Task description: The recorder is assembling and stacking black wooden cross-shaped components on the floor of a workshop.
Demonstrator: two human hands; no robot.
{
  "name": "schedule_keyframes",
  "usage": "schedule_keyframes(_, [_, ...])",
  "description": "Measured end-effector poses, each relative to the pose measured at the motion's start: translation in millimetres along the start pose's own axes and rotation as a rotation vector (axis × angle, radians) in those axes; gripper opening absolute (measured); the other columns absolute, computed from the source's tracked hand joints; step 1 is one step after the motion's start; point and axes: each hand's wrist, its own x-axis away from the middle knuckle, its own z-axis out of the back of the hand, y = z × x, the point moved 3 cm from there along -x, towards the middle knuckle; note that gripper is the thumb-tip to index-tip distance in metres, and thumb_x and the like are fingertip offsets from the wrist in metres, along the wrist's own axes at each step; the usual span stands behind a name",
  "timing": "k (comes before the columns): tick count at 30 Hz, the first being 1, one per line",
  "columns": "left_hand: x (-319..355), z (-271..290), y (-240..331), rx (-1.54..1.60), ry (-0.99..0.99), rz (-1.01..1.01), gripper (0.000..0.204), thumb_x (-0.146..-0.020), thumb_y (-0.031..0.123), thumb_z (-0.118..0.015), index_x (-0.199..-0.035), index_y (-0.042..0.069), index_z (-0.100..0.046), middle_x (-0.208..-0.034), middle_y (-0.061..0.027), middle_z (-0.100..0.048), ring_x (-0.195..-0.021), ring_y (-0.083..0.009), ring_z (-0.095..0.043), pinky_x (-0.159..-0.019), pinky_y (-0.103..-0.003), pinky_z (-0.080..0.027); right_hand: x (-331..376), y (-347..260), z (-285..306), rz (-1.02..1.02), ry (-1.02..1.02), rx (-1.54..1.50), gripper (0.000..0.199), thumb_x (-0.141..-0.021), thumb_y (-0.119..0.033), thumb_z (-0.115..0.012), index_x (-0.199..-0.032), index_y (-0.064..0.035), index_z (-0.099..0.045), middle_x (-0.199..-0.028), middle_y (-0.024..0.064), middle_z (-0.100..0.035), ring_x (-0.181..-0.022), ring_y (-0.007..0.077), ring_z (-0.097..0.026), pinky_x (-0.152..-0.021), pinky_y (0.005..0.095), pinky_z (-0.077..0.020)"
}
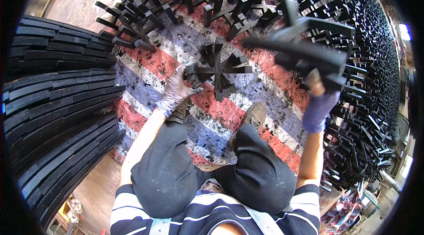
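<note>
My left hand point(174, 91), in a thin translucent glove, curves its thumb and fingers around the end of a black bar at the left side of a small criss-cross stack point(217, 69). This star-shaped stack of short black bars lies on a striped cloth point(212, 124) between my feet. Off to the right, my right hand point(321, 109), in a purple glove, is raised and closed on several loose black bars point(304, 51). These bars point different ways and are smeared by motion. The fingers of that hand are partly hidden behind them.
Neat layered rows of black bars point(57, 85) form a wall at the left. Many upright black bars point(207, 14) stand close together at the back and down the right side point(366, 71). My shoes point(255, 115) rest on the cloth near the stack. A crumpled patterned cloth point(344, 210) lies lower right.
</note>
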Motion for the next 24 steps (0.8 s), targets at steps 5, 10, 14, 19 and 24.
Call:
schedule_keyframes(5, [6, -11, 3, 0.153, -0.009, 0.003, 0.074, -0.056, 0.006, -0.079, -0.119, 0.006, -0.040, -0.118, -0.0078, -0.046, -0.109, -0.0200, -0.046, -0.097, -0.033, -0.037, 46, 11, -37, 0.077, -0.382, 0.059, 0.031, -0.069, -0.003, -0.071, -0.097, -0.0052, -0.057, -0.092, 0.0072, -0.065, -0.086, 0.0141, -0.061, -0.078, 0.0271, -0.0473])
schedule_keyframes(10, [9, -6, 5, 0.005, 0.028, 0.040, 0.080, -0.059, 0.009, -0.077, -0.126, 0.008, -0.033, -0.118, -0.0095, -0.047, -0.108, -0.0200, -0.047, -0.094, -0.033, -0.039, 53, 29, -64, 0.165, -0.736, 0.420, 0.030, -0.071, -0.016, -0.070, -0.100, -0.0155, -0.062, -0.090, 0.0064, -0.062, -0.078, 0.0187, -0.060, -0.071, 0.0280, -0.0476])
schedule_keyframes(14, [5, -8, -13, 0.120, 0.001, 0.064, 0.110, -0.057, 0.021, -0.081, -0.139, 0.012, -0.009, -0.128, -0.0124, -0.036, -0.112, -0.0250, -0.042, -0.091, -0.036, -0.043, 49, 55, -69, -0.039, -0.798, 0.402, 0.026, -0.073, -0.011, -0.069, -0.097, -0.0091, -0.062, -0.091, 0.0049, -0.063, -0.084, 0.0163, -0.060, -0.074, 0.0271, -0.0475])
schedule_keyframes(19, [-7, 9, -23, -0.098, -0.099, 0.176, 0.146, -0.036, 0.055, -0.081, -0.137, 0.014, 0.015, -0.142, -0.0223, -0.004, -0.131, -0.0339, -0.014, -0.103, -0.040, -0.027, 33, 31, -63, 0.055, -0.682, 0.365, 0.068, -0.063, -0.013, -0.075, -0.124, -0.0154, -0.046, -0.104, 0.0034, -0.059, -0.090, 0.0135, -0.058, -0.077, 0.0259, -0.0462])
schedule_keyframes(24, [-14, 6, 29, -0.397, -0.200, 0.066, 0.142, -0.043, 0.047, -0.083, -0.136, 0.011, 0.018, -0.142, -0.0228, -0.009, -0.131, -0.0356, -0.014, -0.105, -0.039, -0.022, -11, 59, -47, 0.130, -0.372, 0.299, 0.048, -0.073, -0.004, -0.066, -0.118, -0.0130, -0.053, -0.106, 0.0058, -0.058, -0.090, 0.0124, -0.058, -0.075, 0.0249, -0.0490])
